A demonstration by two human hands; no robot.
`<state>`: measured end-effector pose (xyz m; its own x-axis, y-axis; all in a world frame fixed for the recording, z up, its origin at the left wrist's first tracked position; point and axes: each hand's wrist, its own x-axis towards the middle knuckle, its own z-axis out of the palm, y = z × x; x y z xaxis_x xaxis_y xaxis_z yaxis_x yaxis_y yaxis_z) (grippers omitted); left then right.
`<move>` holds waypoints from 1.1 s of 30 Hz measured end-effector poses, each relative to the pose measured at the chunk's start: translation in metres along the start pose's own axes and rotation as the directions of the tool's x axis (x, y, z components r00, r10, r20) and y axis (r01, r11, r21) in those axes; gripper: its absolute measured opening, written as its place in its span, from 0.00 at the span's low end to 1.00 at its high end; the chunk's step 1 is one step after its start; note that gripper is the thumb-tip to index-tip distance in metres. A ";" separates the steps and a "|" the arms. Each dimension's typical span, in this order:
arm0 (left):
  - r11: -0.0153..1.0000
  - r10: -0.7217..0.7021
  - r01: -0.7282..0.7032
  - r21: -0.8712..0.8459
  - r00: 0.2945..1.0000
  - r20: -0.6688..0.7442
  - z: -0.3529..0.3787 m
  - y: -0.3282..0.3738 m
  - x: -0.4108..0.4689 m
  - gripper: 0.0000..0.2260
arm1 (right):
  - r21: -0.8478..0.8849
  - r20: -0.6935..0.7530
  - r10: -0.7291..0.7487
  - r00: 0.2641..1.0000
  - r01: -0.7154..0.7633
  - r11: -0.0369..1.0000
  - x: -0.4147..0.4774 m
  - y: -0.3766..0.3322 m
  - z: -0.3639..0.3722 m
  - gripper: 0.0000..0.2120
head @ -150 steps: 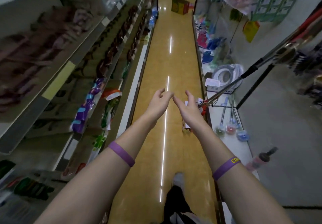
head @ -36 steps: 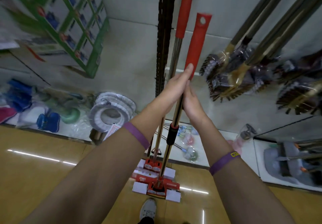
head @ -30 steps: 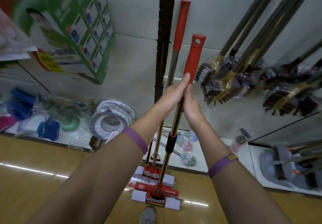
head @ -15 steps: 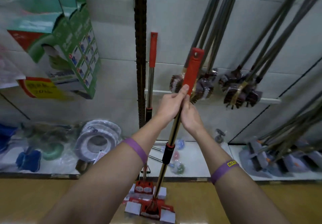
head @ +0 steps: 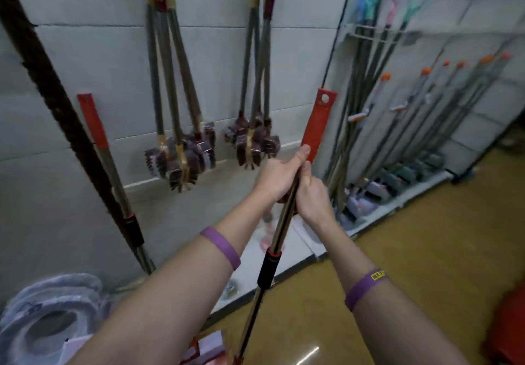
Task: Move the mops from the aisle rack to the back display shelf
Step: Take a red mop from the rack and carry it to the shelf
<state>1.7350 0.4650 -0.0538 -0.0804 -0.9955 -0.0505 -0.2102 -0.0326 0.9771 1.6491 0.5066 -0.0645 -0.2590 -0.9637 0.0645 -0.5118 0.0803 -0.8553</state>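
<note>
Red plastic caps the mop (head: 285, 214) you hold: a metal pole with a black collar, tilted, its head at your feet. Your left hand (head: 279, 177) and right hand (head: 312, 194) both clench the pole. A second mop (head: 109, 163) leans on the grey wall (head: 85, 52); the floor (head: 412, 251) is glossy tan.

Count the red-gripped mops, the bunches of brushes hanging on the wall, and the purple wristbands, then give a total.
Red-gripped mops: 2, the held mop and the leaning mop
Hanging brush bunches: 2, left bunch and right bunch
Purple wristbands: 2, left wristband and right wristband
Total: 6
</note>
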 end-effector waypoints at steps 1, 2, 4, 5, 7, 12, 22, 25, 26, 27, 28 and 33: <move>1.000 0.000 0.000 0.002 0.999 0.033 0.021 0.006 -0.001 0.31 | -0.017 -0.045 0.017 0.999 -0.018 1.000 -0.001 0.009 -0.018 0.34; 1.000 0.006 -0.006 0.006 0.997 0.073 0.042 0.013 -0.004 0.32 | -0.032 -0.085 0.042 0.996 -0.045 0.998 -0.002 0.018 -0.037 0.33; 0.999 0.031 -0.033 0.006 0.987 0.160 0.083 0.031 -0.012 0.30 | -0.039 -0.152 0.076 0.986 -0.083 0.996 -0.004 0.036 -0.074 0.32; 0.999 0.046 -0.047 -0.002 0.980 0.195 0.104 0.038 -0.016 0.29 | -0.043 -0.188 0.095 0.978 -0.105 0.994 -0.005 0.045 -0.092 0.32; 0.997 0.078 -0.076 -0.015 0.964 0.254 0.144 0.052 -0.022 0.29 | -0.030 -0.276 0.146 0.950 -0.161 0.987 -0.010 0.059 -0.128 0.34; 0.993 0.109 -0.119 -0.001 0.905 0.412 0.237 0.090 -0.037 0.31 | -0.006 -0.456 0.236 0.858 -0.268 0.963 -0.021 0.090 -0.216 0.38; 0.973 0.227 -0.204 -0.107 0.763 0.605 0.375 0.155 -0.053 0.34 | -0.014 -0.645 0.222 0.731 -0.302 0.953 -0.016 0.136 -0.354 0.38; 0.970 0.234 -0.224 -0.094 0.753 0.615 0.406 0.172 -0.045 0.30 | -0.002 -0.684 0.222 0.695 -0.306 0.952 0.000 0.149 -0.383 0.41; 0.969 0.240 -0.228 -0.098 0.753 0.612 0.415 0.176 -0.041 0.30 | -0.010 -0.692 0.212 0.690 -0.303 0.953 0.006 0.153 -0.391 0.42; 0.967 0.246 -0.233 -0.103 0.754 0.609 0.424 0.179 -0.036 0.31 | -0.008 -0.696 0.216 0.685 -0.307 0.952 0.013 0.156 -0.398 0.42; 0.966 0.252 -0.236 -0.107 0.753 0.608 0.433 0.182 -0.030 0.31 | -0.008 -0.701 0.218 0.679 -0.313 0.950 0.020 0.160 -0.405 0.42; 0.960 0.276 -0.243 -0.138 0.741 0.612 0.484 0.190 0.013 0.31 | 0.020 -0.725 0.255 0.640 -0.351 0.936 0.070 0.183 -0.434 0.49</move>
<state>1.2224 0.4886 0.0312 -0.7137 -0.6925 0.1056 -0.0480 0.1988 0.9789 1.1820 0.5641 0.0070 -0.8902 -0.4115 0.1955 -0.3718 0.4083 -0.8337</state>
